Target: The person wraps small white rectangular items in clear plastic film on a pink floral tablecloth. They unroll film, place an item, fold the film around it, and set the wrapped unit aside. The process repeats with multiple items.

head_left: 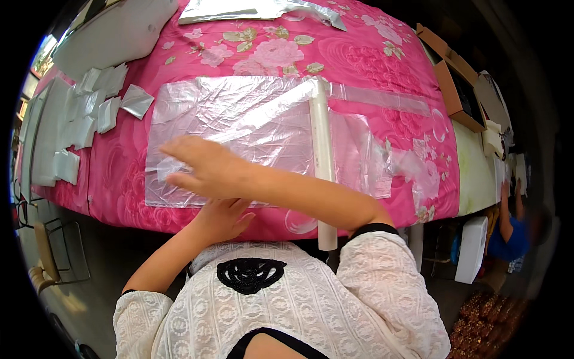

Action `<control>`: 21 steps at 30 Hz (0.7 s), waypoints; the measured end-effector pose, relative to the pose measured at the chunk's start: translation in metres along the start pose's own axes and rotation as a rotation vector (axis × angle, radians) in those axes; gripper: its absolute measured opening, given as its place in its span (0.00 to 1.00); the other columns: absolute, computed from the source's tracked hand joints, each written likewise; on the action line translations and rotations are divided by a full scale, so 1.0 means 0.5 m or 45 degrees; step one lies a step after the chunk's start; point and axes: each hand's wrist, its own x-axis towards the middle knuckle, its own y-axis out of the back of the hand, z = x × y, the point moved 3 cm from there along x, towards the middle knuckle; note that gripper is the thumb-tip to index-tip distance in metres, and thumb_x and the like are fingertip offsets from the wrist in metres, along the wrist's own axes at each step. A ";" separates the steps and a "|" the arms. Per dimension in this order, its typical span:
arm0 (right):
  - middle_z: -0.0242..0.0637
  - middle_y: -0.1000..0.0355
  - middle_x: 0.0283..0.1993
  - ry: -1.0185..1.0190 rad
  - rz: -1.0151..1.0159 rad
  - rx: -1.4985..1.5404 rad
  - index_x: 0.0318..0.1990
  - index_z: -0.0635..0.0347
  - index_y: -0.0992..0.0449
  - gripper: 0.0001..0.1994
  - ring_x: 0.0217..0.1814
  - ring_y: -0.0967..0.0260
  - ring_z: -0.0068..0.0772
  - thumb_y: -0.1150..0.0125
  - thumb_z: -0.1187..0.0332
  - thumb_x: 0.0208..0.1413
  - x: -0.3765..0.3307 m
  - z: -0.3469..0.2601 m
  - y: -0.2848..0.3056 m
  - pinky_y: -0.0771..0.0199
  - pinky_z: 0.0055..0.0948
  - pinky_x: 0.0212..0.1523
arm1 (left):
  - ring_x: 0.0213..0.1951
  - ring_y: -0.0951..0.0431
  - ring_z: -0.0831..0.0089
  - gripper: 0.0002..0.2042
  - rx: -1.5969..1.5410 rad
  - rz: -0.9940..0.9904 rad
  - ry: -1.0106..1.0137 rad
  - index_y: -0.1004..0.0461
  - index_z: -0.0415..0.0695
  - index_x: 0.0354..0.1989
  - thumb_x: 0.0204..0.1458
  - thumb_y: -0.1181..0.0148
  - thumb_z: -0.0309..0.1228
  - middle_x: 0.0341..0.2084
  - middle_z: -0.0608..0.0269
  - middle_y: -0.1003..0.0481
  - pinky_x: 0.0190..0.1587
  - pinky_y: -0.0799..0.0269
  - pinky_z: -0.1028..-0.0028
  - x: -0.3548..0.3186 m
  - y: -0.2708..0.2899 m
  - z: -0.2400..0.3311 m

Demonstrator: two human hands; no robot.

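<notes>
A clear plastic sheet lies spread on a table covered by a pink flowered cloth. A long white roll lies across the sheet's right part, its near end past the table edge. My right hand reaches across to the left, flat and open on the sheet's near left part. My left hand rests under that forearm at the sheet's near edge, fingers spread, holding nothing that I can see.
Several folded silvery plastic pieces lie stacked at the table's left. More crumpled plastic lies at the far edge. An open cardboard box stands at the right. Another person in blue is at the far right.
</notes>
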 end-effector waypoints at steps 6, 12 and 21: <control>0.44 0.33 0.55 -0.118 0.097 -0.716 0.50 0.63 0.30 0.21 0.59 0.38 0.47 0.50 0.56 0.57 -0.309 0.075 0.278 0.39 0.41 0.58 | 0.54 0.33 0.54 0.21 -0.082 0.431 0.188 0.32 0.35 0.50 0.43 0.43 0.21 0.50 0.50 0.31 0.56 0.39 0.64 -0.128 0.099 -0.031; 0.43 0.39 0.61 -0.164 -0.151 -0.716 0.58 0.58 0.36 0.30 0.69 0.54 0.47 0.58 0.46 0.56 -0.366 0.092 0.230 0.54 0.43 0.66 | 0.54 0.33 0.55 0.19 -0.113 0.625 0.354 0.32 0.36 0.50 0.47 0.47 0.21 0.50 0.51 0.31 0.56 0.39 0.66 -0.178 0.121 -0.065; 0.45 0.27 0.43 0.283 -0.472 0.803 0.46 0.64 0.27 0.24 0.45 0.30 0.42 0.55 0.50 0.58 -0.025 -0.120 -0.050 0.32 0.34 0.46 | 0.56 0.34 0.67 0.16 -0.714 0.931 0.520 0.35 0.35 0.54 0.57 0.54 0.25 0.53 0.53 0.32 0.58 0.42 0.71 -0.233 0.149 -0.094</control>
